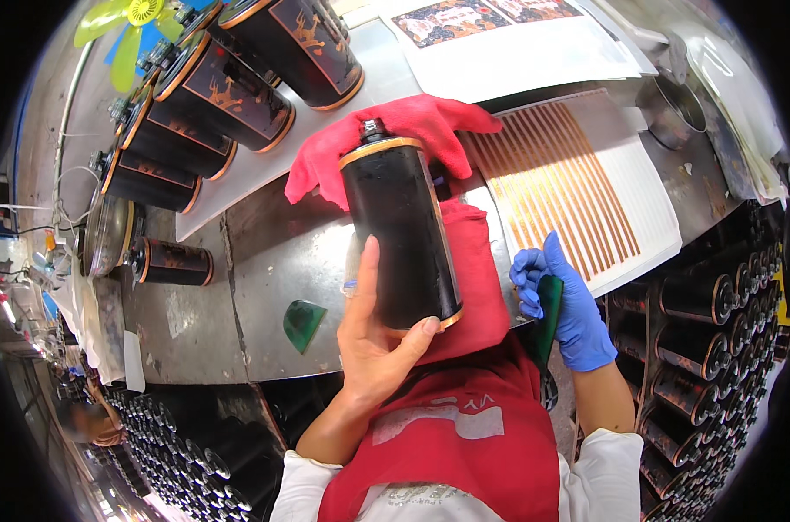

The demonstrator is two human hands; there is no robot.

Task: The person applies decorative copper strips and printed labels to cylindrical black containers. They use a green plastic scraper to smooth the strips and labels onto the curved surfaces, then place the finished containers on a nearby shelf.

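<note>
A black cylindrical bottle (399, 235) with gold bands at both ends lies tilted on a red cloth (478, 287), its capped neck pointing away from me. My bare left hand (373, 339) grips its near end, thumb at the base rim and index finger along the left side. In a blue glove, my right hand (569, 300) is closed around a flat dark green scraper (548, 322), apart from the bottle. A second green piece (304, 326), flat with a rounded edge, rests on the metal table to the left of my left hand. The bottle's underside is hidden.
To the right lies a white sheet with rows of gold strips (578, 191). Several decorated black bottles (230, 96) stand at the back left, near a small bottle (176, 262). A metal cup (673, 113) is at the far right. Racks of bottles (691, 348) flank me below the table.
</note>
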